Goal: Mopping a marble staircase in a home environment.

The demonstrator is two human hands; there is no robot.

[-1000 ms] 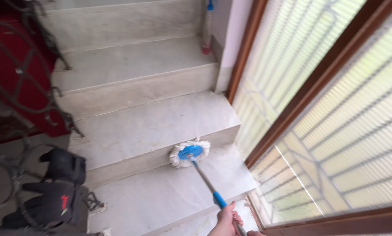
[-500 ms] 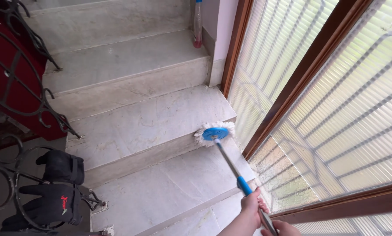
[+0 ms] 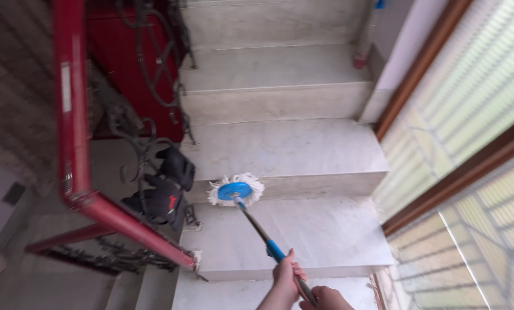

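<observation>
**Operator:** I have both hands on the mop pole (image 3: 256, 224). The left hand (image 3: 285, 278) is wrapped shut round the shaft just below the blue collar (image 3: 275, 251); the right hand (image 3: 324, 298) is lower, at the frame edge, and appears clamped on the pole end (only partly in view).

**Supervisor:** Where is the mop head?

**Operator:** The mop head (image 3: 236, 190), a blue disc with white strands, sits at the back of the step (image 3: 303, 229), touching the riser (image 3: 308, 185) of the next step up, toward the left side. A black glove (image 3: 162, 198) hangs on the iron railing (image 3: 145, 120) just beside it, and a red rail (image 3: 76, 126) runs down the left.

**Supervisor:** Procedure for this stroke?

**Operator:** My judgement:
1. Keep the disc flat, so that the strands press into the corner where tread meets riser.
2. Use the left hand as the pivot and steer from the right hand.
3. Sweep along the riser line, overlapping each pass.
4. Stop short of the railing foot, so that the strands do not snag on the ironwork or the glove.

**Supervisor:** Hazards?

**Operator:** Wet marble will likely be slippery. The bottle (image 3: 365, 34) stands well apart, on an upper step by the wall.
</observation>
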